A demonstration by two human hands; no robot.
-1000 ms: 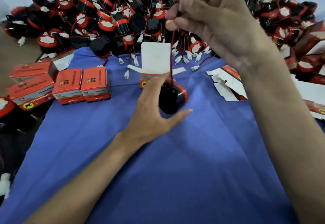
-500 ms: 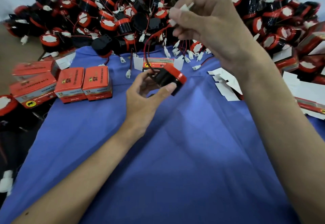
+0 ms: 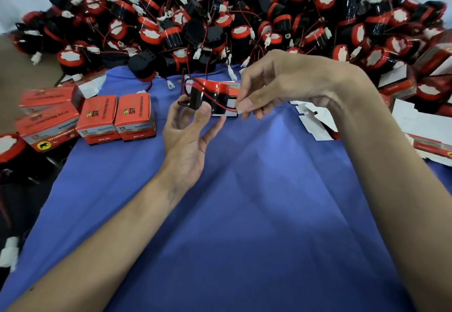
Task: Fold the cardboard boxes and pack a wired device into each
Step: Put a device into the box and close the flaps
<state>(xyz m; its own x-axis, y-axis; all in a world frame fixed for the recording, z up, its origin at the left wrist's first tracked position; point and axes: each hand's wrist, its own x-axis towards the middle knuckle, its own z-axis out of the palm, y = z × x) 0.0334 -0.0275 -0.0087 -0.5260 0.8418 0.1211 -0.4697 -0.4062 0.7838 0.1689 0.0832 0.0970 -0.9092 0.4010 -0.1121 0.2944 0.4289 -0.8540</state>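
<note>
Head view: device in left hand, closed boxes (contents hidden)

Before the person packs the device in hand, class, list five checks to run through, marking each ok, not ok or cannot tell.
1. Left hand grips black cylindrical device with red cap: ok.
2. Right hand pinches its thin red wire: ok.
3. Wire's connector tucked in: cannot tell, hidden.
4. Cardboard box behind device open, ready: cannot tell, mostly hidden.
5. Closed orange cardboard boxes set apart, left: ok.
</note>
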